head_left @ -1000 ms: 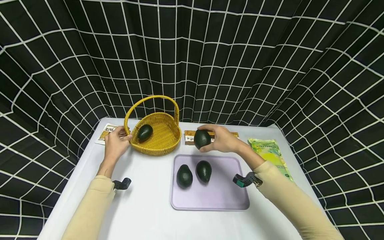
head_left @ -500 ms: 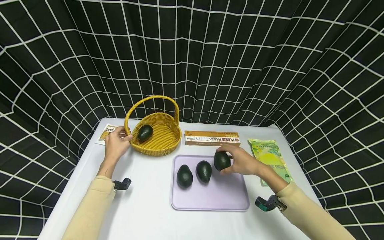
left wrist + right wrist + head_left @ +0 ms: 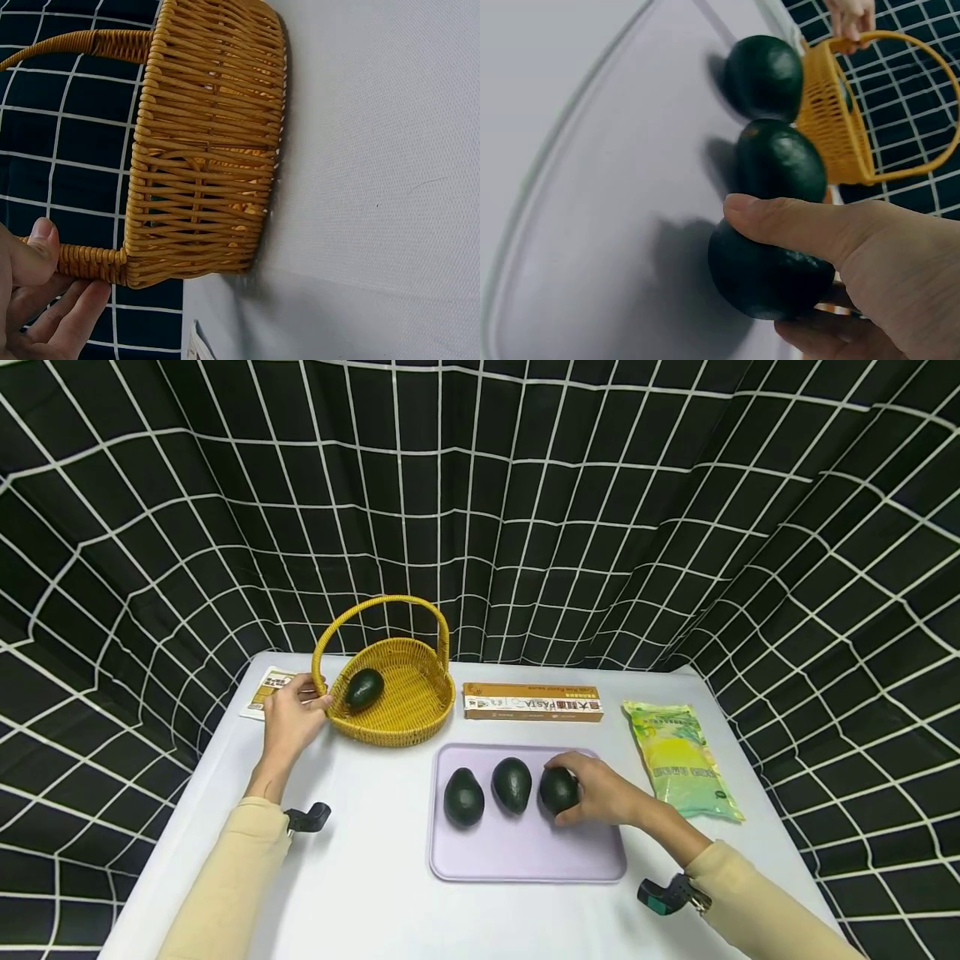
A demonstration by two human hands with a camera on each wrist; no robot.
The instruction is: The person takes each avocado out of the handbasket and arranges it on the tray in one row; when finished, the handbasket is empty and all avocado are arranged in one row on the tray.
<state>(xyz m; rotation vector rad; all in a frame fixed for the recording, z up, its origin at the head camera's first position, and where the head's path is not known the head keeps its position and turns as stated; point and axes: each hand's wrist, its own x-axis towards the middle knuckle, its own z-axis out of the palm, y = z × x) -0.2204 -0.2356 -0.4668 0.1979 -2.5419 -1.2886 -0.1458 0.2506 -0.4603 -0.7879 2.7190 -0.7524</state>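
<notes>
My right hand [image 3: 602, 792] grips a dark green avocado [image 3: 558, 790] by its sides, at the right part of the lilac tray [image 3: 525, 862]. Left of it on the tray lie two more avocados, a middle avocado [image 3: 512, 785] and a left avocado [image 3: 463, 798]. In the right wrist view the thumb lies across the held avocado [image 3: 765, 277]; the fingertips below are partly hidden. My left hand [image 3: 291, 714] pinches the handle base of the yellow wicker basket [image 3: 405, 731], thumb on one side and fingers on the other [image 3: 45, 300]. One avocado [image 3: 364, 689] lies inside the basket.
Behind the tray lies a long pasta box [image 3: 532, 702]. A green and yellow bag [image 3: 682, 762] lies to the right. A flat printed packet [image 3: 264, 693] is partly behind my left hand. A black gridded curtain [image 3: 480, 510] surrounds the white table [image 3: 367, 860].
My right hand has carried the avocado from behind the tray, in front of the pasta box, rightward and nearer, down to the tray's right part. The left hand stays on the basket.
</notes>
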